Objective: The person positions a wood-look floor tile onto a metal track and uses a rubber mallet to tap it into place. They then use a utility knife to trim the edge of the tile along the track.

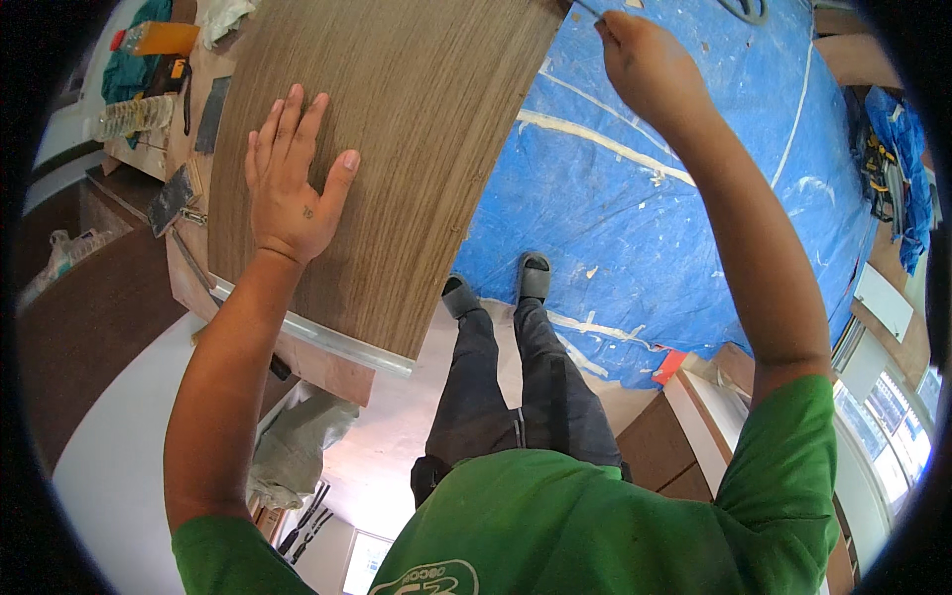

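Observation:
A brown wood-grain panel (397, 188) lies flat across the bench on my left. My left hand (297, 193) rests palm down on it, with the fingers stretched out and the thumb apart. Beyond the panel's far right corner, my right hand (650, 69) is closed around a thin, dark, rod-like tool (587, 9). The tool's tip points toward that corner; the top of the picture cuts off part of this area, so I cannot tell whether it touches the edge. A pale strip (347, 345) runs below the panel's near edge.
Blue sheeting (595, 218) with tape lines covers the floor. On the bench lie an orange bottle (164, 38), a tape measure (178, 71), a clear plastic bottle (134, 117) and a dark flat block (172, 200). Tools in blue plastic (897, 124) stand far right, boards (709, 407) nearer.

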### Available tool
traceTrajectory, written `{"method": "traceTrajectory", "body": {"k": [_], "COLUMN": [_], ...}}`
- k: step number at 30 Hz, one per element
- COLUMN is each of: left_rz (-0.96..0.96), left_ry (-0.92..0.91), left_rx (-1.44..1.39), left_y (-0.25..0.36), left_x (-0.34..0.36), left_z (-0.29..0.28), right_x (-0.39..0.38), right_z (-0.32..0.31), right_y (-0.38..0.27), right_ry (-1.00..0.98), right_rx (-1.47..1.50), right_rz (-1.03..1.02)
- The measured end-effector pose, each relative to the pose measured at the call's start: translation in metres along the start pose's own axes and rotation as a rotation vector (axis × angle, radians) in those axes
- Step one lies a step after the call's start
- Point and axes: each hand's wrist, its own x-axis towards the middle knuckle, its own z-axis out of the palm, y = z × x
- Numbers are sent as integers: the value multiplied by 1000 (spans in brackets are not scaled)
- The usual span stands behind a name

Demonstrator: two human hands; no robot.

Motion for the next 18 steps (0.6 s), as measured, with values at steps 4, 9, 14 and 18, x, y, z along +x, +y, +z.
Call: {"method": "traceTrajectory", "body": {"k": [4,9,14,18], "left_rz": [-2,-14,-17,3], "left_ry": [-9,-25,-20,-28], "left_rx": [2,15,3,-1], "left_y": [-1,1,-2,1], "left_x": [-1,-1,-3,2], "left_z": [0,-2,-3,-2], "right_x": [-16,-88,-83,-38], "right_z": [3,-5,-12,-2], "right_y": [-25,-80,-78,-31], "right_ry": [-86,-353,-317,-81], "right_rx": [6,115,205,69], "right_rz": [-93,-143,-157,-59]}}
